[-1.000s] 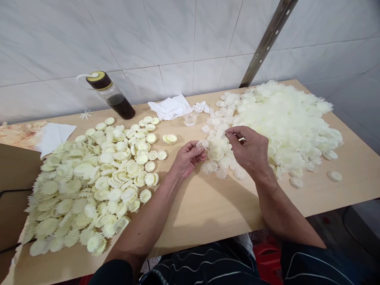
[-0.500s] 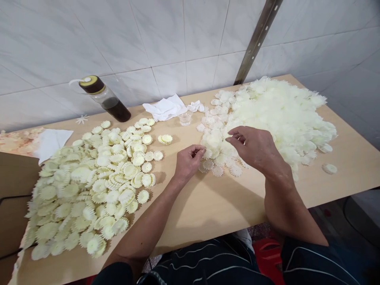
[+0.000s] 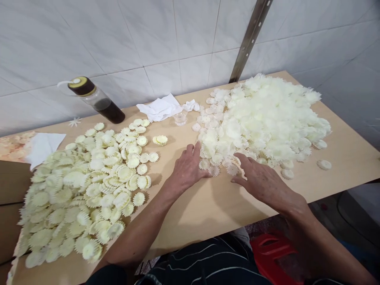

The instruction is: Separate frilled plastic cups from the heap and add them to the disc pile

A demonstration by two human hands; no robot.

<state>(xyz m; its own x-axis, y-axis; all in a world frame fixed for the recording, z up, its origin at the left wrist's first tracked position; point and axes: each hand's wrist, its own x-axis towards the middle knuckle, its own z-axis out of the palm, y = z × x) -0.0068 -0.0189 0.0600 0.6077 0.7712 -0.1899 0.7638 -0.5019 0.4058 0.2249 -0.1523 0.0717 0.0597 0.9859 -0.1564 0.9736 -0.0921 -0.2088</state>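
A big heap of pale, thin, flower-shaped discs with toothed edges (image 3: 267, 118) spreads over the table's right half. At its near left edge, my left hand (image 3: 188, 166) rests with thumb and fingers spread, beside several whitish loose discs (image 3: 214, 170). My right hand (image 3: 257, 176) faces it from the right, thumb and index finger apart, next to a loose disc (image 3: 232, 170). Nothing shows in either hand. To the left lies another wide pile of yellowish, thicker-looking toothed discs (image 3: 97, 182), apart from my left hand.
A bottle of dark liquid (image 3: 103, 105) leans by the tiled wall. White tissues (image 3: 162, 107) and a small clear cup (image 3: 180, 118) sit at the back. Between the piles lies a small pair of discs (image 3: 160, 140). A red stool (image 3: 273, 257) stands below the table edge.
My left hand has gone from a pinch at the heap's edge to spread fingers. My right hand has come down and nearer the front edge, its fingers opening. The view has shifted slightly.
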